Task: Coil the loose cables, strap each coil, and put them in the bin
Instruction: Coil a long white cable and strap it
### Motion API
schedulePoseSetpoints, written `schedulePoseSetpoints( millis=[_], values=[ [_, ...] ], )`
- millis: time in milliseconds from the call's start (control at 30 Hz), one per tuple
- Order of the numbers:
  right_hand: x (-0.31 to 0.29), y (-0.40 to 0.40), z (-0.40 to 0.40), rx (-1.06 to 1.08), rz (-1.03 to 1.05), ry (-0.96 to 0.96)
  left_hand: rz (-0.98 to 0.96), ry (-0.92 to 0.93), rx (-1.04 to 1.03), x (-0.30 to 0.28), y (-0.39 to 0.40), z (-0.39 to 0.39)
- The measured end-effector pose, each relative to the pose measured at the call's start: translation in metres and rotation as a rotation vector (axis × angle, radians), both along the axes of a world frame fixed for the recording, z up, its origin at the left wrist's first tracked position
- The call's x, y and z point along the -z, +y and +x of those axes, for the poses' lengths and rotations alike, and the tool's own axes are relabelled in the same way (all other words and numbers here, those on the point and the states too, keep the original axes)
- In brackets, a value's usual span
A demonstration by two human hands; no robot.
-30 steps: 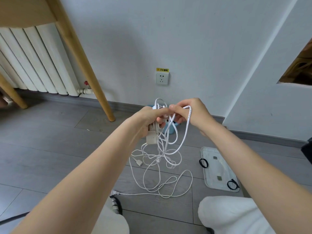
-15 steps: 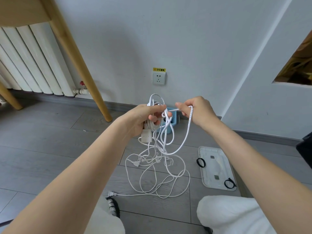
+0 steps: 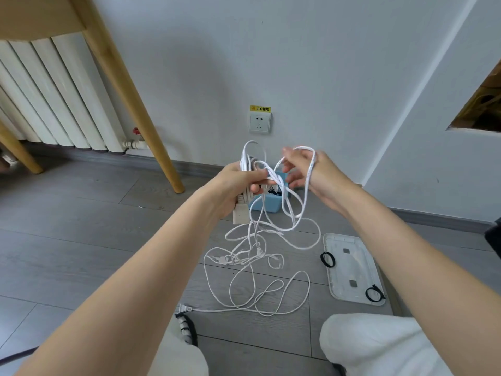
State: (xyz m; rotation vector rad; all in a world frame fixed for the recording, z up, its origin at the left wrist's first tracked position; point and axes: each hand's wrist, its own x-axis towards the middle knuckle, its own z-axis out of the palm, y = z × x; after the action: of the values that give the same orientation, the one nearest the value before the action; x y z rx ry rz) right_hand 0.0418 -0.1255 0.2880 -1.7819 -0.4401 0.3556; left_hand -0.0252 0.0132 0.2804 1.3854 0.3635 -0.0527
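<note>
At the bottom of the frame, two knees in pale trousers (image 3: 379,346) frame a grey plank floor (image 3: 67,240). Just beyond them a white plug (image 3: 182,308) lies flat, its white cable (image 3: 271,289) sprawling in loose loops up the middle of the frame. Lower right, a white tray (image 3: 352,264) holds two black straps (image 3: 328,259). Higher, the left hand (image 3: 238,185) has its grip clenched round a bundle of coiled cable with a white adapter block (image 3: 241,215) hanging below. The right hand (image 3: 311,172), fingers loosely spread, carries a cable loop draped over it. Behind the hands sits a blue bin (image 3: 264,204), then the wall socket (image 3: 260,122).
</note>
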Motion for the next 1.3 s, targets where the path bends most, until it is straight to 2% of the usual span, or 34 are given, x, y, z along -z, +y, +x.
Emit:
schedulePoseSetpoints(
  millis=[67, 233, 333, 567, 667, 767, 867, 1000, 1133, 1300],
  values=[
    [0.003, 0.004, -0.006, -0.084, -0.027, 0.008, 0.069, -0.031, 0.021, -0.001, -0.006, 0.000],
    [0.001, 0.002, -0.007, -0.103, -0.128, -0.119, 0.174, -0.027, -0.080, -0.003, -0.011, -0.001],
    [0.001, -0.002, -0.003, 0.041, -0.279, -0.244, 0.142, 0.008, -0.107, -0.005, -0.011, -0.004],
    [0.000, -0.004, 0.000, 0.296, -0.364, -0.455, 0.116, 0.151, -0.165, -0.001, -0.008, -0.001],
    [0.002, 0.000, 0.001, 0.385, -0.348, -0.520, 0.125, 0.144, -0.148, 0.000, -0.008, 0.002],
    [0.004, 0.001, 0.000, 0.436, -0.179, -0.602, 0.070, 0.140, -0.166, -0.001, -0.009, 0.005],
    [0.001, 0.004, -0.004, 0.301, -0.077, -0.557, 0.122, 0.136, -0.187, -0.001, -0.006, 0.007],
    [0.002, 0.002, -0.001, 0.090, -0.017, -0.298, 0.189, 0.067, -0.159, -0.001, -0.004, 0.008],
    [0.004, -0.005, 0.002, 0.080, -0.014, -0.226, 0.181, 0.062, 0.071, -0.005, -0.001, 0.006],
    [0.004, -0.005, 0.000, 0.135, 0.035, -0.232, 0.342, 0.047, 0.243, -0.007, -0.009, 0.006]
  ],
)
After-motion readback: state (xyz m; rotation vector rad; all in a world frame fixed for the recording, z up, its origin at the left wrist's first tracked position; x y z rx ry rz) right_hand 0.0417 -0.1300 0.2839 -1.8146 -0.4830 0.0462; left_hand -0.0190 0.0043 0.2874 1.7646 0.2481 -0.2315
